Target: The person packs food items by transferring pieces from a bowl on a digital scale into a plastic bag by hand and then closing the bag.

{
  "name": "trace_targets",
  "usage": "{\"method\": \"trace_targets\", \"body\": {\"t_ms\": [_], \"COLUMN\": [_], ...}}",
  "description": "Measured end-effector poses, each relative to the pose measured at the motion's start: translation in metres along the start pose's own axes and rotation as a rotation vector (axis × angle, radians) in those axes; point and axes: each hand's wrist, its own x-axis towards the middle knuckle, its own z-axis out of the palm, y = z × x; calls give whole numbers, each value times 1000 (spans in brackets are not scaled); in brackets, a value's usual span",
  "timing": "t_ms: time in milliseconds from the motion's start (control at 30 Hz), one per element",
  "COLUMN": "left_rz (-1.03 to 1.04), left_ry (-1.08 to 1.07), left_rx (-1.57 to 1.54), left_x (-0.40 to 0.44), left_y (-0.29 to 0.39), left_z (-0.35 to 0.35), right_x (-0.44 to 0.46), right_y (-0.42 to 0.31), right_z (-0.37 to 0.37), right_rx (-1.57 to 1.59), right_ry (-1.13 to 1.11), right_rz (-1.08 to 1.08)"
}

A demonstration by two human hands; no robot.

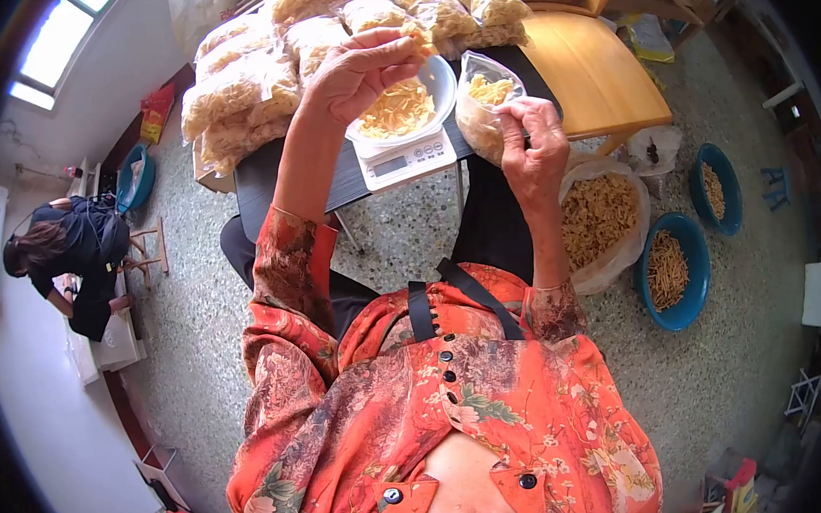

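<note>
My left hand (364, 73) is raised above the bowl, its fingers closed on some dried pieces (418, 39). Below it, a white bowl (442, 86) with yellowish dried pieces (397, 110) sits on a white kitchen scale (409, 162). To the right of the bowl stands a clear plastic bag (480, 128), partly filled with the same kind of pieces, its mouth open. The fingers of my right hand (532, 137) pinch the bag's right rim.
Filled bags (244, 89) are piled at the dark table's (276, 178) back left. A wooden chair (596, 70) adjoins it. On the floor at right are a large open sack (600, 217) and blue basins (679, 270). Another person (76, 246) sits at far left.
</note>
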Motion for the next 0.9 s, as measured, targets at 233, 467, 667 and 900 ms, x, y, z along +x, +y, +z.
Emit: {"method": "trace_targets", "body": {"t_ms": [233,467,667,900], "left_rz": [190,324,201,323], "left_ry": [37,-10,-224,-244], "left_rx": [927,1197,1289,1443], "left_x": [19,21,-2,2], "left_y": [-31,-36,-32,-68], "left_z": [67,75,89,81], "right_x": [2,2,2,1], "right_y": [-3,1,6,7], "right_z": [-3,-12,-15,-16], "right_rx": [-44,-53,-71,-97], "right_ry": [12,6,27,23], "right_rz": [-51,-41,-114,-155]}}
